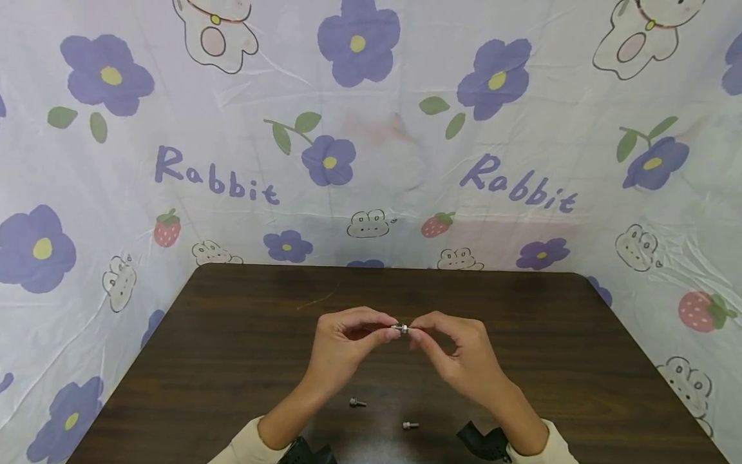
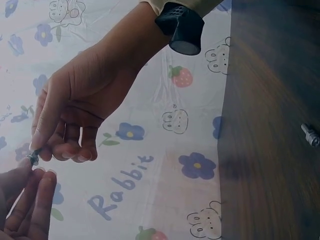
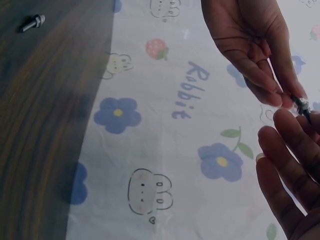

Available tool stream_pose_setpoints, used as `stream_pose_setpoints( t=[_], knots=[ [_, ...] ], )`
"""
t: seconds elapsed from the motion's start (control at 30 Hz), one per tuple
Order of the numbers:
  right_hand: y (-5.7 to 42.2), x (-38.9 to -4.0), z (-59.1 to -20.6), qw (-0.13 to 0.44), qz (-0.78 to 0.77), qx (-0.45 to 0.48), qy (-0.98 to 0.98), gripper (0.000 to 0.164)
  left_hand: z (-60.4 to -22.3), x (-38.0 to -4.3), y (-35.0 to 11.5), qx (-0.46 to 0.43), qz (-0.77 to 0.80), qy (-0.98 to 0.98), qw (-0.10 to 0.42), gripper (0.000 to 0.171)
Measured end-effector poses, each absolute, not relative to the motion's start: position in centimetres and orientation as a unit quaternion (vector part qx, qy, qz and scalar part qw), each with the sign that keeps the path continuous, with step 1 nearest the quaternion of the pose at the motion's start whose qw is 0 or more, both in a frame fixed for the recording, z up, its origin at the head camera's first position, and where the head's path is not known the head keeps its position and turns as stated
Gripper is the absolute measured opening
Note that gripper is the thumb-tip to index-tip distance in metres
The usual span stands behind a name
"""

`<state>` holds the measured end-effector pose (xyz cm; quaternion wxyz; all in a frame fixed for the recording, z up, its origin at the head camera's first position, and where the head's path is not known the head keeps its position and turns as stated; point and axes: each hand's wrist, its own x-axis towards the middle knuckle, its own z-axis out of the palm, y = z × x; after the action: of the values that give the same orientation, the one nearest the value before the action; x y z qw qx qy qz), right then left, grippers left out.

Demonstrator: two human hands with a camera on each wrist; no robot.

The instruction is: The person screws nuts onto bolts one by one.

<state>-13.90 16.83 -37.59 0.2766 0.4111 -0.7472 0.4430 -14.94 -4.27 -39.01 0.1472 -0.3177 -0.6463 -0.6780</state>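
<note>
Between the fingertips of both hands is a small silvery metal bolt (image 1: 404, 328), held level above the table, with a wider collar near its middle. My left hand (image 1: 342, 345) pinches one end between thumb and forefinger. From the other side, the thumb and forefinger of my right hand (image 1: 466, 351) pinch the opposite end. Fingertips cover both ends, so its exact parts cannot be told. The same bolt (image 3: 302, 106) also shows in the right wrist view. Two more bolts, one to the left (image 1: 357, 403) and another nearer the front (image 1: 410, 425), lie on the table below the hands.
The dark wooden table (image 1: 232, 361) spreads beneath both arms. A white cloth (image 1: 371, 187) printed with flowers, rabbits and strawberries hangs behind it and along the sides. Black straps (image 1: 484, 443) with cameras sit at the wrists.
</note>
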Motion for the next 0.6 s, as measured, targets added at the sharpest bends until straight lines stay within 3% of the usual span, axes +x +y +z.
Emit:
stream_pose_setpoints(
  t=[0.2,0.43,0.6],
  knots=[
    [16.58,-13.99,-37.73,0.297,0.446,0.404,-0.741,0.025,-38.93,-15.19,-4.17,-0.353,-0.668,-0.641,0.136,0.032],
    [16.41,-13.98,-38.01,0.291,0.452,0.416,-0.733,0.022,-38.88,-15.19,-4.03,-0.383,-0.651,-0.636,0.159,0.021],
    [16.34,-14.07,-38.18,0.31,0.443,0.433,-0.721,0.002,-39.01,-15.01,-4.1,-0.37,-0.649,-0.646,0.155,0.014]
  ],
)
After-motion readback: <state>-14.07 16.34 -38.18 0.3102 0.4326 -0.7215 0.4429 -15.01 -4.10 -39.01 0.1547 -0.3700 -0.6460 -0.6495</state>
